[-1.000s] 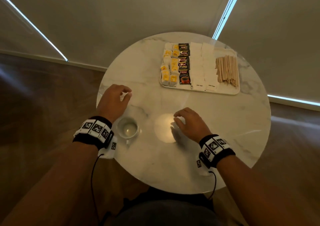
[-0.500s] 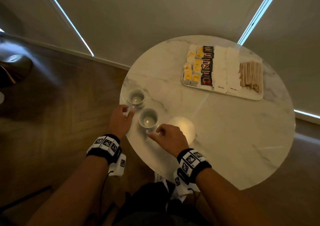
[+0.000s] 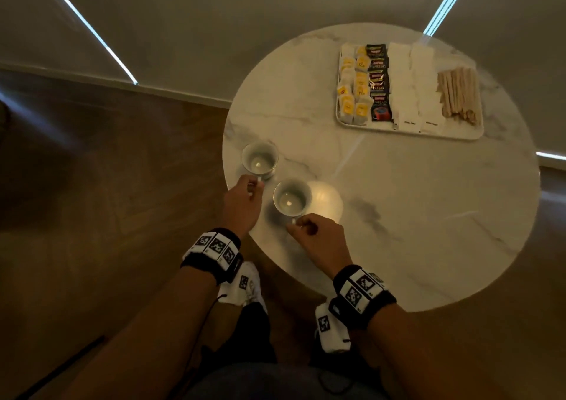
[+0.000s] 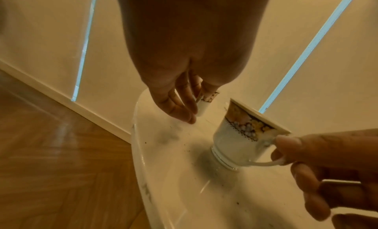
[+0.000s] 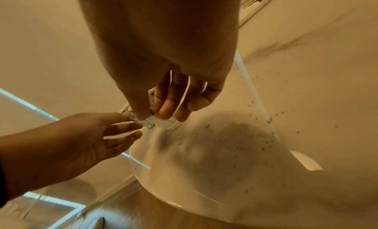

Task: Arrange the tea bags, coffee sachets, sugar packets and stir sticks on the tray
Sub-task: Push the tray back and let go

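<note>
The white tray sits at the table's far right. On it, left to right, lie yellow-tagged tea bags, black coffee sachets, white sugar packets and wooden stir sticks. Both hands are far from it, at the near left edge. My left hand pinches the handle of the far cup, which the left wrist view mostly hides behind its fingers. My right hand pinches the handle of the near floral cup.
The round marble table has its edge just left of the two cups, with wooden floor beyond. A bright lamp reflection lies beside the near cup. Blinds hang behind the table.
Both hands have left the table top and moved to the left edge. Each now holds a cup handle. The head view has swung left, so the tray sits farther right.
</note>
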`<state>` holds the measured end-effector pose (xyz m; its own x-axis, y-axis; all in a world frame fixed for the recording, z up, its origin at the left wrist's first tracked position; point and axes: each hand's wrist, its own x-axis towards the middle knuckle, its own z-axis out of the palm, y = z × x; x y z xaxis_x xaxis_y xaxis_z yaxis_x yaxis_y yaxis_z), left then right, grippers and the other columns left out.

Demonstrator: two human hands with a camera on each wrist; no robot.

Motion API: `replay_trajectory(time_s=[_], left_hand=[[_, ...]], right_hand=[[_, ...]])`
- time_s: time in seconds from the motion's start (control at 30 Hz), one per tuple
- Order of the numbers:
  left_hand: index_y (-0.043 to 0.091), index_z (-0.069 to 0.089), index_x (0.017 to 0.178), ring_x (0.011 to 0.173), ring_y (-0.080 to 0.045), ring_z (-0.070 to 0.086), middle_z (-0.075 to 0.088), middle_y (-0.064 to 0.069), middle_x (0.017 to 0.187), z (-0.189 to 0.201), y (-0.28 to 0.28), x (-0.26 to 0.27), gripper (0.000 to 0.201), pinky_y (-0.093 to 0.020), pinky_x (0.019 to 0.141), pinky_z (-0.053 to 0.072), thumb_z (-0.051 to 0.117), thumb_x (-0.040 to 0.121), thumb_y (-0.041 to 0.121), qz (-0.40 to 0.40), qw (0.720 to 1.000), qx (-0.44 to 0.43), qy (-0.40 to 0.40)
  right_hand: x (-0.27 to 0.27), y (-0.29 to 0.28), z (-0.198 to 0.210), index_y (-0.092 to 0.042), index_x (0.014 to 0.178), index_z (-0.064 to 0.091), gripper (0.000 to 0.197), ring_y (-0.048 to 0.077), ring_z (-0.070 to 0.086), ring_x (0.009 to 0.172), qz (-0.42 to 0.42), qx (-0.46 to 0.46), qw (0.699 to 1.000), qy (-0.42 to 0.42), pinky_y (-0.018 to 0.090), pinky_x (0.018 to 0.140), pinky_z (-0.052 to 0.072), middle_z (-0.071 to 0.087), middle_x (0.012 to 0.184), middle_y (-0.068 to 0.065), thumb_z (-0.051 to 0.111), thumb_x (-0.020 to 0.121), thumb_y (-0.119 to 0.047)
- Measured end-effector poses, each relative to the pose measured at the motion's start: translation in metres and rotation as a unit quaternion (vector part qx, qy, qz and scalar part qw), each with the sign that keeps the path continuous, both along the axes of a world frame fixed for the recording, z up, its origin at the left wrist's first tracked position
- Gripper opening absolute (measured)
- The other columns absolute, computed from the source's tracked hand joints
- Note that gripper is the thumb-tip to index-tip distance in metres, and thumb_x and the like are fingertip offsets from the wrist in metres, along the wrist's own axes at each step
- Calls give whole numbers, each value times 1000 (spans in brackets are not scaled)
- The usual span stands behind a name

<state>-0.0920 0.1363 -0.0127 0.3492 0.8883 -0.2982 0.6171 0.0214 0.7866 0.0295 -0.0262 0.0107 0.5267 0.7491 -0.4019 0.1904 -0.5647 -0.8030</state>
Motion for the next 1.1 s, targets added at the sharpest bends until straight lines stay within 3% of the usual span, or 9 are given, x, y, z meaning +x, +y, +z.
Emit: replay_trajectory(time_s=[0.13,0.27,0.33,0.43,0.67,0.77,0.83,0.93,1.1], left_hand=[[19,60,108,80,-8,69,70,0,96,3,9,-6,16,-37,81,58,55,97,30,-33,999,-18,-30],[20,61,104,83,-9,68,71,4,86,5,20,-13,16,-39,83,57,54,97,33,-67,997,-5,-24],[17,61,104,83,-9,68,72,3,87,10,27,-15,18,-34,81,57,53,98,33,-96,995,19,-15],[15,61,104,83,-8,66,72,3,90,16,36,-16,19,-24,76,52,53,99,31,-128,990,59,-1],[16,62,99,80,-9,67,71,7,86,23,70,8,18,-25,76,53,53,98,31,-133,989,70,-9],[15,62,100,77,-7,60,68,8,85,29,96,37,17,-6,65,40,54,98,30,-140,986,91,-4],[15,62,101,75,-6,58,66,8,84,31,116,57,17,-2,60,38,54,98,29,-138,986,97,-2],[17,63,97,76,-8,63,70,8,84,26,148,91,16,-5,61,38,54,97,30,-114,988,108,-12],[17,64,96,79,-8,64,71,5,85,23,189,139,16,-14,68,43,54,97,29,-83,990,112,-21]], right_hand=[[-10,4,2,-24,90,75,14,-9,61,80,-27,7,999,28,1,67,42,71,83,-12,71,86,-37],[-18,9,1,-27,90,74,15,3,67,76,-95,9,994,46,24,76,55,73,79,-9,68,88,-40],[-19,13,0,-27,89,73,15,5,68,76,-116,15,993,31,31,80,57,73,78,-9,66,89,-40],[-17,23,2,-27,87,71,17,3,68,74,-125,12,992,-12,33,82,57,72,77,-11,63,91,-42],[22,64,16,-26,79,67,22,9,66,75,-109,11,989,-103,40,82,53,70,73,-10,58,93,-40],[56,95,25,-23,79,68,24,11,66,75,-92,5,987,-133,36,80,52,70,74,-9,57,93,-39],[79,116,25,-22,81,68,25,11,65,76,-88,5,986,-144,31,77,51,70,76,-8,57,93,-41],[116,152,15,-22,82,68,25,9,65,75,-88,15,984,-156,23,70,46,70,75,-8,57,93,-42],[165,207,-1,-16,87,68,23,11,64,75,-104,39,982,-155,22,67,45,70,78,-3,57,94,-35]])
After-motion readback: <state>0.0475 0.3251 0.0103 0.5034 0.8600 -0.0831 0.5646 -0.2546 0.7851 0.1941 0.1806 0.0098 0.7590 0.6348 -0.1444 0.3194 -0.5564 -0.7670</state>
